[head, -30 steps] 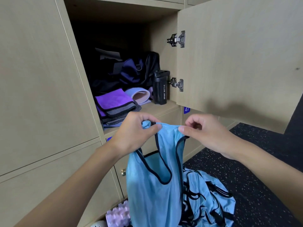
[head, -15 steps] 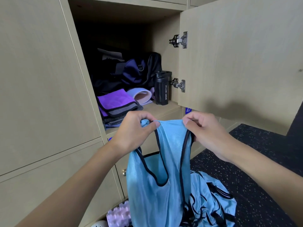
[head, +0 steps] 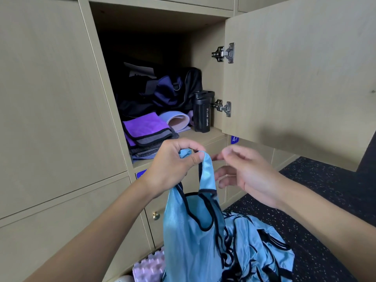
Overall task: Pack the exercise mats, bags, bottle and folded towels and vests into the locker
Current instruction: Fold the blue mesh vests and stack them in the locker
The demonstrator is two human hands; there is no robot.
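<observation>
A light blue vest (head: 189,237) with black trim hangs from my left hand (head: 173,169), which pinches both shoulder straps together at the top. My right hand (head: 246,174) hovers just right of the straps, fingers loosely spread, holding nothing. Behind the hands the locker (head: 205,137) stands open. Inside it lie folded purple and grey towels (head: 146,131), a rolled mat (head: 177,120), dark purple-and-black bags (head: 162,94) and a black sport bottle (head: 201,112) upright at the right wall.
More blue vests (head: 262,259) lie in a heap on the dark speckled floor (head: 317,200) below. A pale pink ridged mat (head: 149,267) lies at the locker's foot. The open locker door (head: 301,78) juts out on the right. Closed doors flank the left.
My right hand has let go of its vest strap and drawn slightly away. My left hand now holds both straps gathered together.
</observation>
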